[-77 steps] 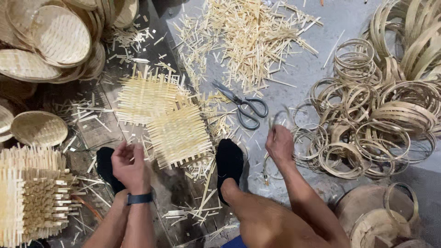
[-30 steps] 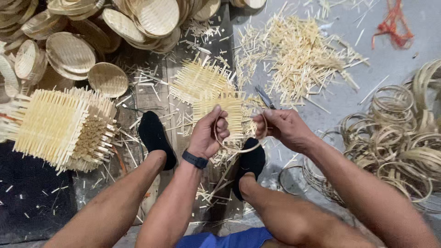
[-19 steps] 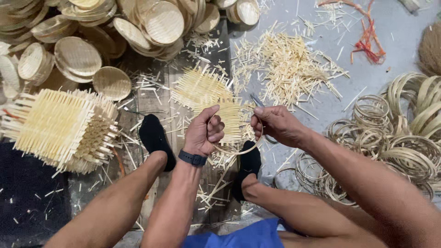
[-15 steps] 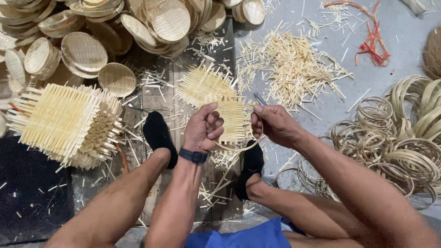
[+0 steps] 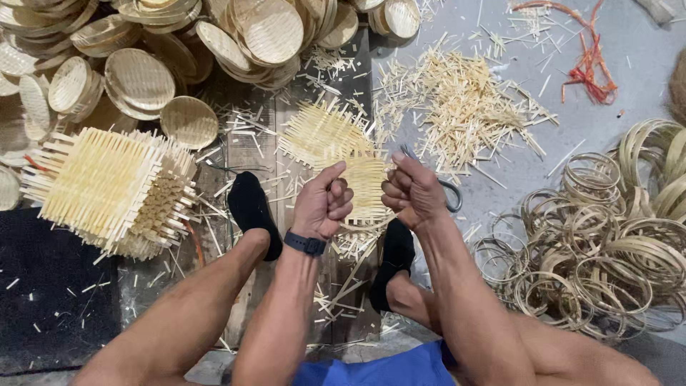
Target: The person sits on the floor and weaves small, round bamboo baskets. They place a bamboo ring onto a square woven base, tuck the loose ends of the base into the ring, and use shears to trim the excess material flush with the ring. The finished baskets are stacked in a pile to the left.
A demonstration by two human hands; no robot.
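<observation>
Left hand (image 5: 323,204) and right hand (image 5: 412,191) both fisted, gripping a thin bamboo ring (image 5: 371,223) between them, over a woven bamboo mat (image 5: 363,187) on the floor (image 5: 629,57). Loose rings (image 5: 607,250) at right.

I am seeing no packages, labels or signs here. The only possible screen is the dark band (image 5: 306,243) I am wearing on my left wrist; its face is turning away, so no display is showing.
</observation>
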